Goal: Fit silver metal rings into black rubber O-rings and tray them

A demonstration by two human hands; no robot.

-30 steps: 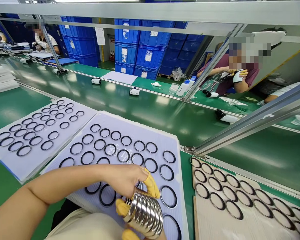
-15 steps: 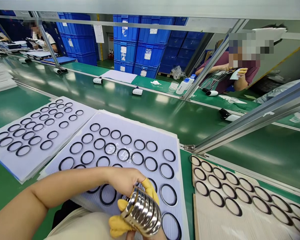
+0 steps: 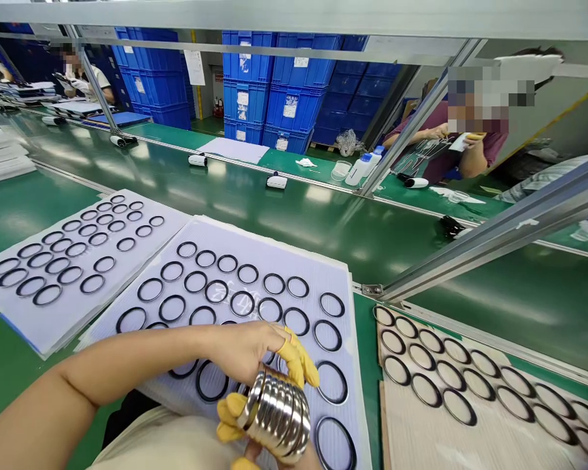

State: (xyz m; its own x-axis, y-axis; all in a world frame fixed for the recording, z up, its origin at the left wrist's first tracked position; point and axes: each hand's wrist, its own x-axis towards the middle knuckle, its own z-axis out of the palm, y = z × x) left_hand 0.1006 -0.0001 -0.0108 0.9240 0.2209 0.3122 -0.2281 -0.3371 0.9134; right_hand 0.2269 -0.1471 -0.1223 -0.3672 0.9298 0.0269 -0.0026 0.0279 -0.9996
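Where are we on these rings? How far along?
Done: black rings lie in rows on two white corrugated sheets and a beige board. In hand: a stack of chrome rings, gripped by the left hand in yellow finger cots, right hand beneath. Left: that stack, its rings not spread out.

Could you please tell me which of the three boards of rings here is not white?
The beige board at far right, beyond the left hand. The others are white corrugated sheets: one under that hand, another further left.
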